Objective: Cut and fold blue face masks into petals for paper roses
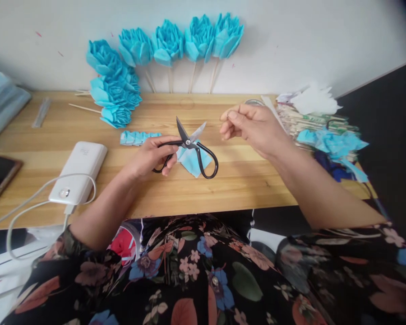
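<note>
My left hand (159, 155) is closed around one handle of black-handled scissors (188, 143). Their blades stand apart and point away from me, while the other handle loop hangs free on the right. Beneath the scissors lies a blue paper piece (199, 163) on the wooden table. A folded strip of blue paper (138, 138) is just behind my left hand. My right hand (248, 124) hovers to the right of the scissors, its thumb and fingertips pinched together. Whatever it holds, if anything, is too small to make out.
Blue paper flowers on sticks (169, 43) lean against the wall, and more flowers (113, 97) are heaped at the back left. A white power bank (78, 173) with a cable and a phone (0, 178) lie left. Sticks and blue scraps (334, 142) are piled right.
</note>
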Motion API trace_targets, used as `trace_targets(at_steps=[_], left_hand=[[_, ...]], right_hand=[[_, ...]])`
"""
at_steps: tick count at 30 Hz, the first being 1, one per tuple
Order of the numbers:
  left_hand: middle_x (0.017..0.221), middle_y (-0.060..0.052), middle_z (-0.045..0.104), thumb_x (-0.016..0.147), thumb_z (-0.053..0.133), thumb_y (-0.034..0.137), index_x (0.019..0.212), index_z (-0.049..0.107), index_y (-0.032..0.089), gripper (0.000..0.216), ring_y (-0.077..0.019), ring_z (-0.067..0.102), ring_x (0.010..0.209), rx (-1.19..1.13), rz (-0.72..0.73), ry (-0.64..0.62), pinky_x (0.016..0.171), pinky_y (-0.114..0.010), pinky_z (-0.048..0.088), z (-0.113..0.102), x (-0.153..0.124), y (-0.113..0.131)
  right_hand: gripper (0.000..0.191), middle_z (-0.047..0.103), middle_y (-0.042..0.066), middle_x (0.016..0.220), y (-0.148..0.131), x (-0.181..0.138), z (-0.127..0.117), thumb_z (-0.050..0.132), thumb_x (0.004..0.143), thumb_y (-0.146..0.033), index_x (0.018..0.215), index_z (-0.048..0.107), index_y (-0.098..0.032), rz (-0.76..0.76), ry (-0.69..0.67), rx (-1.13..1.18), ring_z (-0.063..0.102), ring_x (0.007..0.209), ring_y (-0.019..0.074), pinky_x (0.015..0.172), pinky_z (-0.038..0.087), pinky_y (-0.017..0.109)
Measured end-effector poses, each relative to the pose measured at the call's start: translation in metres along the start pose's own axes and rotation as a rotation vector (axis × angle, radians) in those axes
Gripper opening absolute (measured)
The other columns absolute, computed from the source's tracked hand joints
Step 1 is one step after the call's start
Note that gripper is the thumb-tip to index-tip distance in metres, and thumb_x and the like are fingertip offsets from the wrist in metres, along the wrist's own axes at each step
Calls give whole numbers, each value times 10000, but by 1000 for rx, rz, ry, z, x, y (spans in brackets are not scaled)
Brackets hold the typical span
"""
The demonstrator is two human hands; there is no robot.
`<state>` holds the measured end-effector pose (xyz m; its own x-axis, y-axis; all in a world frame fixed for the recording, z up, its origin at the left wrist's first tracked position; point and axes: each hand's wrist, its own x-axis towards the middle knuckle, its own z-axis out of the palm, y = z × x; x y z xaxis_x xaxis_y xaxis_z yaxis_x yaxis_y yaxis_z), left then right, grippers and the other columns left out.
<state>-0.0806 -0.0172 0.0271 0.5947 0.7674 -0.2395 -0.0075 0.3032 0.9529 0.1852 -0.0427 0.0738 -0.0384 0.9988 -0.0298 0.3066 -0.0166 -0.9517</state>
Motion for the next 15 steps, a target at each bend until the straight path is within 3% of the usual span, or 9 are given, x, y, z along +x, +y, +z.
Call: trace_targets(at_steps=[6, 9, 12, 15], left_hand=[[467, 37, 576, 803, 674, 277, 1198, 648, 71, 446, -108, 468, 308, -52, 55, 28, 366, -221, 369, -2, 1, 0], [498, 10, 586, 853, 630, 378, 1115, 684, 92, 392, -124, 495, 349, -98, 106, 12, 386, -247, 398, -5, 7, -2], [538, -14, 592, 910, 523, 556, 1059, 717, 122, 498, -139, 511, 402, -140, 177, -9, 438, -282, 442, -8, 14, -6], [603, -24, 605, 919, 526, 572, 1128, 731, 143, 519, -139, 528, 492, -83, 359, 64, 514, -290, 457, -9, 17, -10]], right_hand=[[325, 730, 31, 815, 11, -15, 11, 641, 915, -530, 933, 649, -206, 57, -47, 192, 679, 720, 126, 712, 574, 277], [306, 743, 45, 857, 11, -27, 13, 647, 916, -503, 930, 663, -198, 82, -38, 241, 681, 729, 130, 727, 577, 282], [333, 739, 45, 838, 14, -58, 18, 596, 947, -495, 846, 673, -188, 79, -49, 251, 675, 703, 128, 717, 570, 281], [383, 730, 37, 778, 23, -103, 28, 527, 993, -467, 794, 689, -183, 96, -216, 99, 683, 728, 133, 733, 548, 267]])
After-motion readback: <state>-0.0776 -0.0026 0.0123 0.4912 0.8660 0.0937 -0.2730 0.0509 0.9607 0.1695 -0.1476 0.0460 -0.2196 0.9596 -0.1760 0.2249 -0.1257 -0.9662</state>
